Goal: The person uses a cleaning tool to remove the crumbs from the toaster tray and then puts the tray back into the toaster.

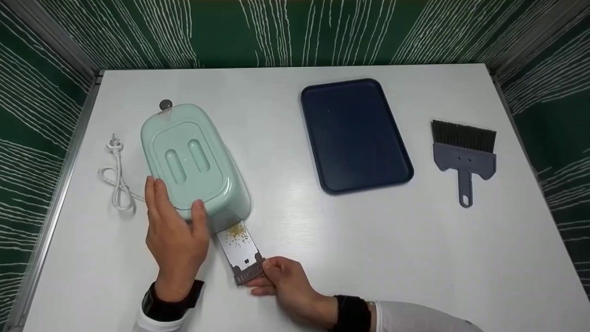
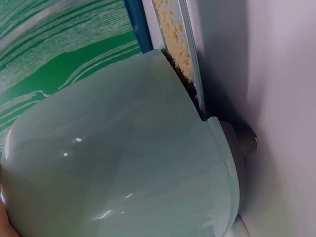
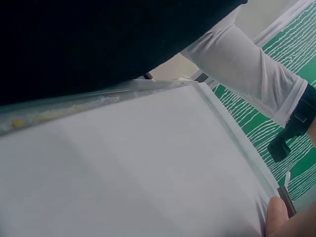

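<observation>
A mint-green toaster [image 1: 216, 184] with two long recesses on top stands at the left of the table. My left hand [image 1: 177, 242] rests against its near end, fingers straight along the edge. From that end a metal crumb tray [image 1: 239, 249] sticks partly out, its inner part hidden inside. Yellow-brown crumbs [image 1: 236, 229] lie on the tray close to the toaster; the left wrist view shows these crumbs [image 2: 175, 42] beside the glossy toaster wall [image 2: 118, 148]. My right hand [image 1: 288, 281] pinches the tray's grey handle [image 1: 249, 273] between thumb and fingers.
A dark blue rectangular tray [image 1: 357, 138] lies right of the toaster. Farther right is a grey hand brush [image 1: 464, 157], bristles pointing away. The toaster's white cord and plug [image 1: 119, 180] lie at the left, and a grey knob [image 1: 166, 104] juts from its far end.
</observation>
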Demonstrator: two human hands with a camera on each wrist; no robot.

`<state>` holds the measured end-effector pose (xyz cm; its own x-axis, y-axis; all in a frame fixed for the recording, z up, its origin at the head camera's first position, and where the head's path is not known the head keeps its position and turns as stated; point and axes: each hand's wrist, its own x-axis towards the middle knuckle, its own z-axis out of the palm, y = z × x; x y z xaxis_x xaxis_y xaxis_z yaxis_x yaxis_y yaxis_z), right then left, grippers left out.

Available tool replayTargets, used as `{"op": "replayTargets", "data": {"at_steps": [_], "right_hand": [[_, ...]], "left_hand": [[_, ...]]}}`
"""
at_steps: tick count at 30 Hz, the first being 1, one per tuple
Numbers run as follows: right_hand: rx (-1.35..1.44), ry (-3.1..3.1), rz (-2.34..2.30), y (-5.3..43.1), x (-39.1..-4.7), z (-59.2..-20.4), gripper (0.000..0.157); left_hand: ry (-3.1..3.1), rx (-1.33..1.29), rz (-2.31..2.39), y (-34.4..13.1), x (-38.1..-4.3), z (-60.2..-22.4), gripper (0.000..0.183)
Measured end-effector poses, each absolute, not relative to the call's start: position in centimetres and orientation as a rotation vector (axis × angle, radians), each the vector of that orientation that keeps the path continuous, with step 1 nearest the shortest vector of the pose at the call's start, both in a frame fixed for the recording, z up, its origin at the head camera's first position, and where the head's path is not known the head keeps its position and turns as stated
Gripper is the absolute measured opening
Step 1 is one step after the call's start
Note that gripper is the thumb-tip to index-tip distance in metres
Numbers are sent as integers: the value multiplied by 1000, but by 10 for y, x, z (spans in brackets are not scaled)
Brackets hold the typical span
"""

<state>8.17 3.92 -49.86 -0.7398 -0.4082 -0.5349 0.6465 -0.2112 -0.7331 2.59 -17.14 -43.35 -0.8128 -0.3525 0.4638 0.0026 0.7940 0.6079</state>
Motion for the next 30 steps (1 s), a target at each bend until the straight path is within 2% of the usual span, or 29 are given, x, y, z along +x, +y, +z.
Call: {"op": "replayTargets", "data": {"at_steps": [30], "right_hand": [[251, 1397, -1974, 56, 90, -500, 16]], "left_hand": [[-2418, 262, -825, -171, 26, -433, 73]]}}
